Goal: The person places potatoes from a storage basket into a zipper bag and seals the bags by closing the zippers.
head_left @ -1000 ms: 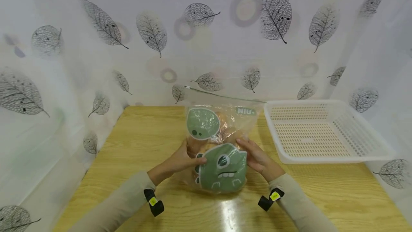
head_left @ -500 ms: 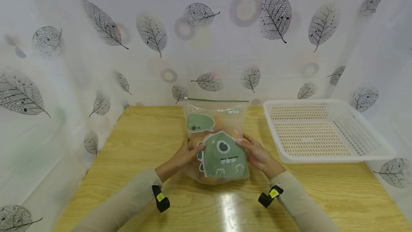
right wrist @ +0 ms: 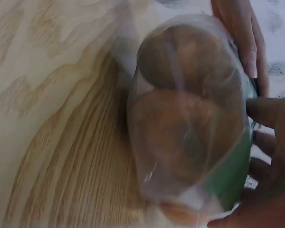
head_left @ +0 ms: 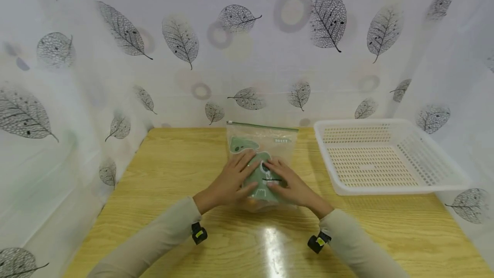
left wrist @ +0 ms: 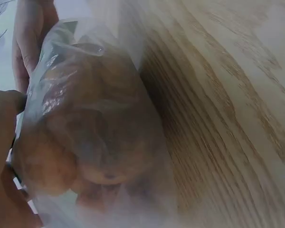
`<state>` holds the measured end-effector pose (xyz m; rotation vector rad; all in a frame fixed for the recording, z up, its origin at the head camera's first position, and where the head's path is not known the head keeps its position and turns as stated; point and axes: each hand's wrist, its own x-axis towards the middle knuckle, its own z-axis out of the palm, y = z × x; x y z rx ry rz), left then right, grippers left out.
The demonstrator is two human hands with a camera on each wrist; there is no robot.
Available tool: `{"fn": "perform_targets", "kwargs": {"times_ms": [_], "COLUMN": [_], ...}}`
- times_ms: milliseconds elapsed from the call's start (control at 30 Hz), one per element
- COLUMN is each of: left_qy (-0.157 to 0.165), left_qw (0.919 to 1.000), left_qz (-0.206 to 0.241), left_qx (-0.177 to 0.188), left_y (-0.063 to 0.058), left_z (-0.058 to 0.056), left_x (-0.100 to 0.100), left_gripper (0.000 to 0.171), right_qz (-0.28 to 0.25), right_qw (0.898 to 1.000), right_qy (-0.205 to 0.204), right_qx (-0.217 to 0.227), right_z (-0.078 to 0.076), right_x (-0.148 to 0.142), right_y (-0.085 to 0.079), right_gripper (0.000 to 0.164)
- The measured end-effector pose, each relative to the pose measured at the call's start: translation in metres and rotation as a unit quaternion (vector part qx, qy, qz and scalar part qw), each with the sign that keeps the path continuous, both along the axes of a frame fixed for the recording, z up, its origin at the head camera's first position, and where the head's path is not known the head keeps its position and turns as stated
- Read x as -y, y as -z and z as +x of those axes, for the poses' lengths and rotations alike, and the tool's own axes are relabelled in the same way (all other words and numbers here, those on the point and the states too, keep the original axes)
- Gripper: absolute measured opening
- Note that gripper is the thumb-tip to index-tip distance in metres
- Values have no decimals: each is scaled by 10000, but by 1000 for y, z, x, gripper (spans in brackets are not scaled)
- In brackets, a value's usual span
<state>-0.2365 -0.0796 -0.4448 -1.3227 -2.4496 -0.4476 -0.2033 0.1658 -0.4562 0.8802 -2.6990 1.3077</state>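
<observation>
A clear zip bag [head_left: 288, 149] with a green cartoon monster print lies on the table, its green slider seal at the far end. Through the plastic, the left wrist view shows several round orange fruits [left wrist: 50, 164], blurred, their kind unclear. My left hand [head_left: 230, 182] rests on the bag's left half, fingers extended over the print. On the right half, my right hand [head_left: 293, 183] lies with its fingers spread and pressing down. Both hands cover part of the monster. In the right wrist view the bag [right wrist: 190, 137] bulges around the fruits.
A white plastic basket [head_left: 335, 179] with slotted walls stands to the right of the bag on the wooden table [head_left: 166, 158]. Behind the table hangs a pale curtain [head_left: 254, 63] printed with leaves.
My hands have gone from gripping the bag's sides to lying on top of it. The bag has tipped back from a raised position and now lies flatter.
</observation>
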Motion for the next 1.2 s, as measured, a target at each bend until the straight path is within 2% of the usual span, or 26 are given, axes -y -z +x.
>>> {"fn": "perform_targets", "kwargs": {"times_ms": [100,200,333,467,733,833,900,967,1067,1133,1200], "left_qy": [-213,-392,-241,-168,-33,-281,-538,-647,-447,-269,-249], "left_qw": [9975,9954,9983,9984,9902,9884,9851,9815,9809,9831,9863], "left_qz": [-439,-604,-496,-444,-377,-116,54,126,-70,-186,-254], "left_qx": [-505,-634,-193,291,1346,1487,1634,1800,1891,1799,1610], "left_y": [-1,-2,-5,-7,-8,-4,-2,0,-1,-2,-4], "left_z": [2,3,2,0,-6,-7,-8,-7,-5,-5,-6], "left_x": [1,4,13,17,6,4,4,5,7,8,9], "left_gripper": [61,57,55,57,65,70,74,76,70,66,62], "right_qz": [514,804,956,862,660,601,497,445,414,432,443], "right_qw": [9976,9948,9931,9949,9971,9973,9981,9986,9988,9984,9980], "right_qy": [-413,-573,-432,-321,167,247,225,181,206,306,401], "right_qx": [-190,-268,-520,-417,-342,-355,-299,-230,-158,-175,-207], "right_z": [2,2,0,-1,-4,-4,-4,-4,-5,-5,-5], "right_x": [3,3,2,0,-2,-3,-4,-4,-5,-6,-7], "right_y": [4,9,13,14,19,19,19,20,21,21,21], "right_gripper": [61,60,60,60,54,52,52,52,53,53,52]}}
